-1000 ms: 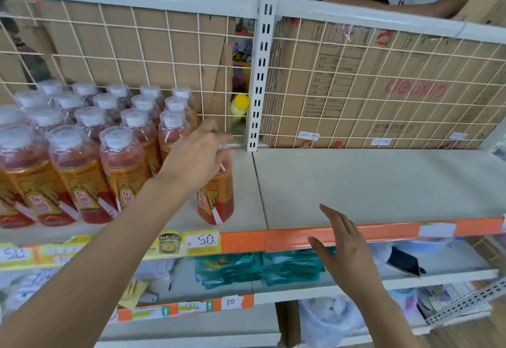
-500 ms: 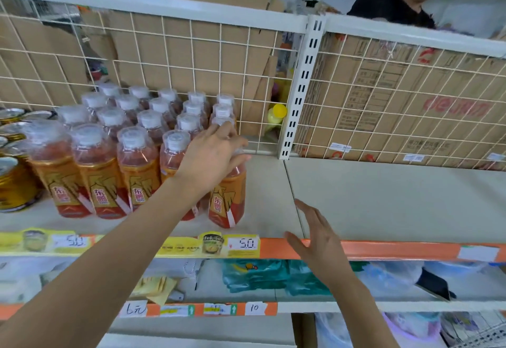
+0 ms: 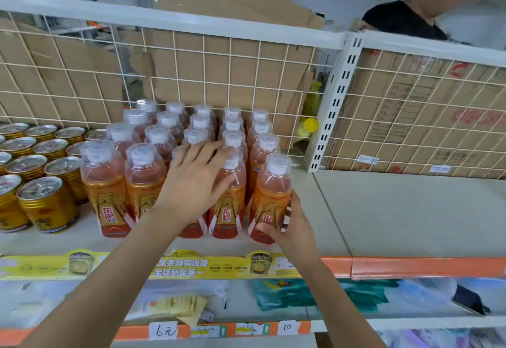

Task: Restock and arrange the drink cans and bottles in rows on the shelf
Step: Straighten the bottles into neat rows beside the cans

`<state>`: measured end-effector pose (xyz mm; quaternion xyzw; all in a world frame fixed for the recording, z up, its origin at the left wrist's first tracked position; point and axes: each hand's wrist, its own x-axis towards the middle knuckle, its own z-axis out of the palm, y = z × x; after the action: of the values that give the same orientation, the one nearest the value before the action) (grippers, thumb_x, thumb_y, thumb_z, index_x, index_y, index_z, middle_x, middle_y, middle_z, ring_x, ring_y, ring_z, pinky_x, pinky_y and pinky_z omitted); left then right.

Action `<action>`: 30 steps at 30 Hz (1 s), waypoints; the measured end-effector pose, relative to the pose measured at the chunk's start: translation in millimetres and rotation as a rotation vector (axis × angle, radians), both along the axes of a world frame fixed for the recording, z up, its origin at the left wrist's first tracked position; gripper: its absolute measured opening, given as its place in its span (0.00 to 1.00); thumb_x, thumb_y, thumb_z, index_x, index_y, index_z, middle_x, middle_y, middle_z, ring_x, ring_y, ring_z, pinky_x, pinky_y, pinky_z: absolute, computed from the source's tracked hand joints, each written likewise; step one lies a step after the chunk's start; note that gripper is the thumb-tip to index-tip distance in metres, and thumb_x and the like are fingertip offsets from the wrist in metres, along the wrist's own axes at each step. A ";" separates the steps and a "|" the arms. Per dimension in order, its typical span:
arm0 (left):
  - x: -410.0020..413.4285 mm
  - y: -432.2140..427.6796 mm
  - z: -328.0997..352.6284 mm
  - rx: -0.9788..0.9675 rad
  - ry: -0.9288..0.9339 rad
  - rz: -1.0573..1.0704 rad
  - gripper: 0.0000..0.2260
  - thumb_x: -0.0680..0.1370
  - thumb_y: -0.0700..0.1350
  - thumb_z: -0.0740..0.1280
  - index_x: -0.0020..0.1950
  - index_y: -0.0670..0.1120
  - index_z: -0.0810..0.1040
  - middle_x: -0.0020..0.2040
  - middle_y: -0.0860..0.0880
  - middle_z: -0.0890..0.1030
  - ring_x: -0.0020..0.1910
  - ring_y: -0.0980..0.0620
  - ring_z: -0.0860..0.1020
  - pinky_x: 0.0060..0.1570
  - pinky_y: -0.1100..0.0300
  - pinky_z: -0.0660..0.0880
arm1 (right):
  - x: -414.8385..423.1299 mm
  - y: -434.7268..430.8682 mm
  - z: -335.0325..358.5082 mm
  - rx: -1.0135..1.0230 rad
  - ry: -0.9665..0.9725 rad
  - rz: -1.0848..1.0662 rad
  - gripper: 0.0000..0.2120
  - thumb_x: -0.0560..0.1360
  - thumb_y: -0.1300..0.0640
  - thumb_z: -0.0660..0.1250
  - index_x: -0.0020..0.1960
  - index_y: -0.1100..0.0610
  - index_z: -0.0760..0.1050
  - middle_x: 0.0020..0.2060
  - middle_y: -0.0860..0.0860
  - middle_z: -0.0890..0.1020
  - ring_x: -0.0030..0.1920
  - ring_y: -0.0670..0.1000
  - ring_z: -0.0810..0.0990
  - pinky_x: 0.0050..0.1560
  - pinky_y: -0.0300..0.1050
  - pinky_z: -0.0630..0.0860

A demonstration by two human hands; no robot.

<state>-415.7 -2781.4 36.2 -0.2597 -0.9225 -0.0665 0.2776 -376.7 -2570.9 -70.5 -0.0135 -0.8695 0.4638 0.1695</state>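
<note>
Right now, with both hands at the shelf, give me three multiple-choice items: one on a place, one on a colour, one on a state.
1. Where do the gold cans stand relative to the orange bottles?
A. To their left
B. To their right
C. Behind them

2. What colour is the cap behind the wire grid?
A. Red
B. Yellow
C. Blue

3. What is the right hand doing?
A. Hanging free
B. Lying flat on a can
C. Gripping the front-right bottle

Answers:
1 A: the cans stand on the left, with the bottles beside them on the right.
2 B: a yellow cap shows through the grid.
3 C: its fingers curl round that bottle's lower body.
</note>
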 end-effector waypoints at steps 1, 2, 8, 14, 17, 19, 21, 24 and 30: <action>-0.8 -4.7 -2.9 -0.001 0.012 0.006 0.21 0.77 0.51 0.65 0.67 0.43 0.73 0.60 0.43 0.77 0.61 0.41 0.73 0.64 0.43 0.65 | -3.1 -4.0 -1.0 0.001 0.005 -0.009 0.43 0.66 0.47 0.75 0.73 0.45 0.54 0.62 0.45 0.74 0.55 0.41 0.74 0.53 0.41 0.73; -1.6 -8.5 -5.3 0.001 0.025 0.008 0.21 0.78 0.52 0.64 0.67 0.44 0.73 0.58 0.43 0.77 0.60 0.41 0.74 0.63 0.44 0.66 | -5.8 -7.9 -2.2 0.000 0.004 -0.015 0.42 0.66 0.47 0.75 0.73 0.46 0.54 0.62 0.45 0.75 0.55 0.41 0.73 0.53 0.39 0.73; -8.3 -13.2 -12.7 0.039 0.063 -0.034 0.24 0.77 0.56 0.54 0.67 0.45 0.72 0.55 0.46 0.79 0.57 0.44 0.74 0.62 0.47 0.65 | -9.1 -19.5 -2.6 -0.047 0.029 -0.039 0.41 0.64 0.38 0.70 0.72 0.47 0.57 0.55 0.36 0.74 0.50 0.29 0.73 0.45 0.25 0.71; -9.5 -15.0 -15.3 0.055 0.083 -0.078 0.24 0.76 0.55 0.54 0.67 0.44 0.72 0.54 0.46 0.79 0.57 0.45 0.73 0.62 0.47 0.65 | -9.8 -32.3 -8.6 -0.119 0.060 -0.094 0.35 0.72 0.51 0.70 0.74 0.52 0.57 0.59 0.51 0.69 0.52 0.32 0.73 0.46 0.27 0.73; -10.3 -16.0 -15.2 0.060 0.077 -0.093 0.24 0.76 0.55 0.54 0.67 0.43 0.72 0.55 0.46 0.79 0.57 0.45 0.73 0.62 0.50 0.61 | -7.6 -32.4 -5.4 -0.166 0.064 -0.090 0.37 0.69 0.42 0.68 0.73 0.52 0.59 0.57 0.49 0.72 0.55 0.34 0.73 0.49 0.29 0.73; -10.4 -15.9 -14.8 0.048 0.081 -0.094 0.25 0.76 0.55 0.54 0.68 0.43 0.71 0.55 0.46 0.79 0.58 0.45 0.73 0.62 0.50 0.60 | -5.1 -32.3 -6.1 -0.190 0.055 -0.108 0.38 0.68 0.39 0.68 0.72 0.52 0.60 0.58 0.48 0.75 0.58 0.40 0.74 0.54 0.36 0.75; -11.1 -15.8 -16.5 0.040 0.083 -0.089 0.25 0.76 0.55 0.54 0.68 0.42 0.71 0.55 0.46 0.79 0.58 0.45 0.74 0.62 0.50 0.59 | -3.1 -33.7 -10.4 -0.201 0.036 -0.149 0.34 0.70 0.43 0.70 0.72 0.51 0.61 0.58 0.48 0.77 0.60 0.46 0.75 0.57 0.46 0.76; -9.3 -15.6 -17.0 0.020 0.076 -0.080 0.26 0.76 0.55 0.55 0.70 0.42 0.69 0.57 0.45 0.78 0.60 0.45 0.73 0.63 0.50 0.58 | 0.3 -38.5 -11.5 -0.123 0.016 -0.200 0.29 0.75 0.53 0.67 0.73 0.49 0.60 0.56 0.46 0.78 0.59 0.49 0.77 0.56 0.47 0.76; 3.4 -24.1 -20.0 0.004 0.031 -0.094 0.29 0.74 0.47 0.68 0.73 0.42 0.64 0.70 0.41 0.68 0.70 0.42 0.66 0.71 0.43 0.56 | 5.5 -33.3 0.6 0.101 -0.096 -0.129 0.30 0.76 0.53 0.65 0.74 0.50 0.55 0.62 0.48 0.75 0.61 0.52 0.75 0.53 0.43 0.69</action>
<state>-412.3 -2805.5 16.2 -0.3033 -0.9048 -0.0772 0.2889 -371.1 -2604.2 -69.9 -0.0829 -0.8961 0.4065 0.1576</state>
